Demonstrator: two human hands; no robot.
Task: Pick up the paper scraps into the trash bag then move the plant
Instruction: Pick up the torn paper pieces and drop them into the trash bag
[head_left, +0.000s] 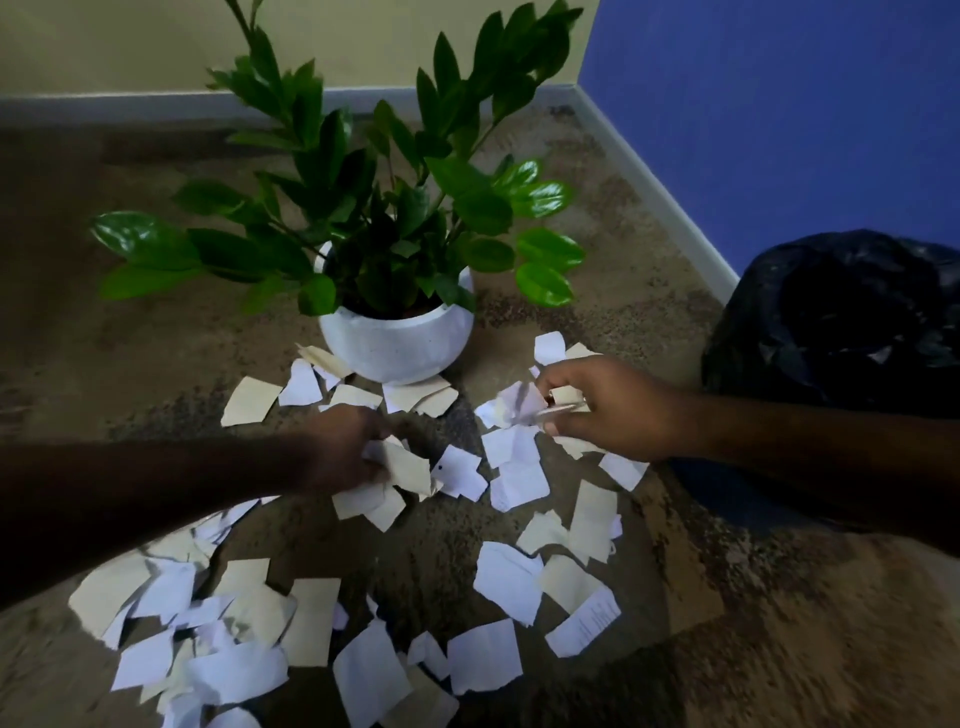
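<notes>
Several white and cream paper scraps (506, 582) lie scattered over the brown carpet in front of me. A leafy green plant (363, 208) stands in a round white pot (397, 340) just beyond them. My left hand (345, 447) grips a cream scrap (408, 465) and a small white one near the middle of the pile. My right hand (608, 408) pinches a crumpled white scrap (517, 402) to the right of the pot. A black trash bag (836, 317) sits open at the right, against the blue wall.
The carpet (675, 312) meets a cream wall (130, 47) behind the plant and a blue wall (779, 104) on the right, both with a grey baseboard (649, 192). The plant stands close to the corner.
</notes>
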